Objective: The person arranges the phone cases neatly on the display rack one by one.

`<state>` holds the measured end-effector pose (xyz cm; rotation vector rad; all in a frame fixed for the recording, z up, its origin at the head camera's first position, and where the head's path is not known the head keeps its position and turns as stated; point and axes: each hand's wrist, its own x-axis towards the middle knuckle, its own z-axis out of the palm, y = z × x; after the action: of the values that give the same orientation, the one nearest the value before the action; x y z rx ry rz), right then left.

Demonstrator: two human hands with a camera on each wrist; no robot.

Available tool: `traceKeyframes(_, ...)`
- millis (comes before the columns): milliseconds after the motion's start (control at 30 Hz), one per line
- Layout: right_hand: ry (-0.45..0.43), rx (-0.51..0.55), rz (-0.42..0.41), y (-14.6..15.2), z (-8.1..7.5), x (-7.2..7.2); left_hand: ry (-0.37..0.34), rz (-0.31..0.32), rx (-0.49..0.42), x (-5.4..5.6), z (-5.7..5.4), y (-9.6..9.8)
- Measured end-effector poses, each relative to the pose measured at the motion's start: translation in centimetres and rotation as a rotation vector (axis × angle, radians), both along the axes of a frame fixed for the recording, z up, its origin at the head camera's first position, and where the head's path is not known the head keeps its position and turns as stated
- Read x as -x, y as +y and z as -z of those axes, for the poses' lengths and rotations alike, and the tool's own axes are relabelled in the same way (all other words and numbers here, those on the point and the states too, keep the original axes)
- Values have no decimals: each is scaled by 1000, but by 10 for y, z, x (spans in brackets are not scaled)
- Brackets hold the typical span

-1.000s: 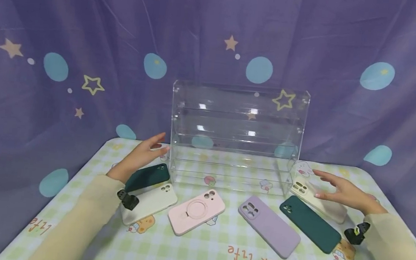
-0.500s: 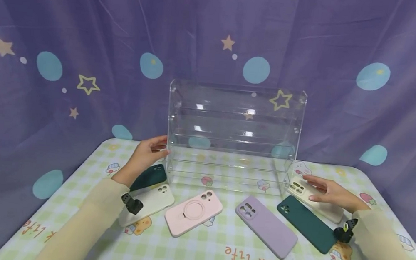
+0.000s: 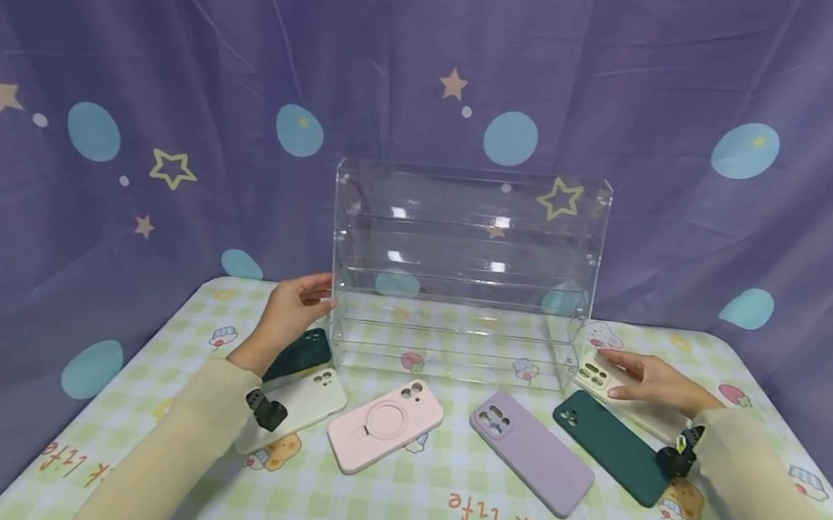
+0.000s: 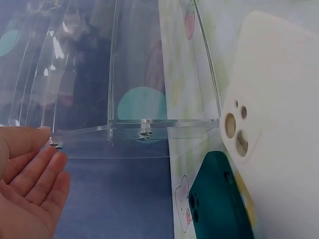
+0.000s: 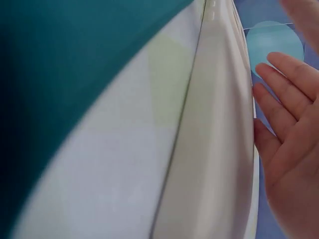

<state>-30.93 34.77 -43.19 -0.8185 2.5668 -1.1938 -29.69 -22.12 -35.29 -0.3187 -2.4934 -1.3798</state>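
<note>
My left hand (image 3: 289, 319) is at the left side of a clear acrylic display rack (image 3: 458, 331), its fingers loosely bent. In the left wrist view the thumb of this hand (image 4: 32, 189) meets the rack's side edge by a metal fastener (image 4: 56, 143); firm contact is hard to tell. Below that wrist lie a dark green phone case (image 3: 305, 354) and a white phone case (image 3: 305, 404). Over a cream phone case (image 3: 596, 374) on the right hovers my right hand (image 3: 656, 384), fingers extended. The right wrist view shows its fingers (image 5: 289, 99) along that case's edge.
Between the hands lie a pink phone case (image 3: 385, 426) with a ring and a lilac phone case (image 3: 533, 455). Another dark green phone case (image 3: 613, 446) sits below the right hand. A checked tablecloth (image 3: 362, 514) covers the table; a purple curtain (image 3: 217, 65) hangs behind.
My left hand has come up against the rack's left side. The right hand has shifted left and lower over the cream phone case. The phone cases have not visibly moved on the cloth.
</note>
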Motion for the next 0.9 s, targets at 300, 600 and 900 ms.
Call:
traceKeyframes(300,21,-113,40,-3,4,3,7,-17,-4,-1,2,0)
traceKeyframes(600,12,-146,47,-4,4,3,30,-20,14,0,5,0)
traceKeyframes(900,52,-111,56,-6,5,5,43,-54,8,-1,9,1)
